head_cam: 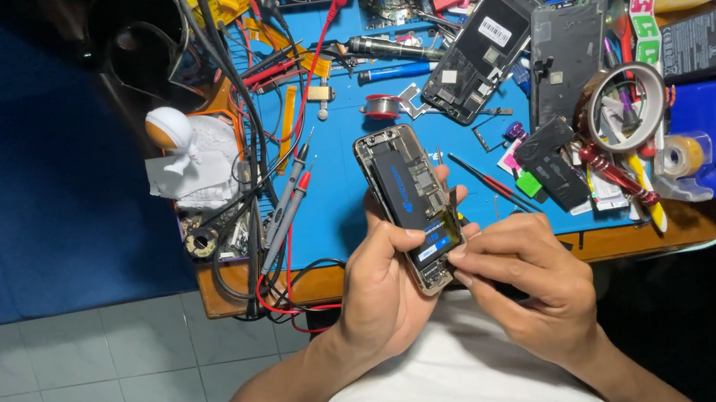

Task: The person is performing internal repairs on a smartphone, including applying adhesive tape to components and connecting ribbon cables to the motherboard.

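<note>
White fabric of the person's shirt (451,388) fills the bottom of the view, and just above it an opened smartphone (410,207) is held over the near edge of the blue bench (344,153). The phone is cradled from below and from the left by the left hand (383,288), whose fingers are closed around its lower half, the thumb laid across the exposed black battery (402,189). The right hand (528,276) is pressed against the phone's lower right corner, its fingertips (457,257) pinched together at the frame (whether anything small is held between them cannot be told). The phone is tilted, its top end pointing away from the body. Farther back on the bench, a second gutted phone frame (480,48), a dark screen panel (565,47), a roll of amber tape (626,106), multimeter probes (287,205) and tangled black and red leads (277,282) are scattered.
</note>
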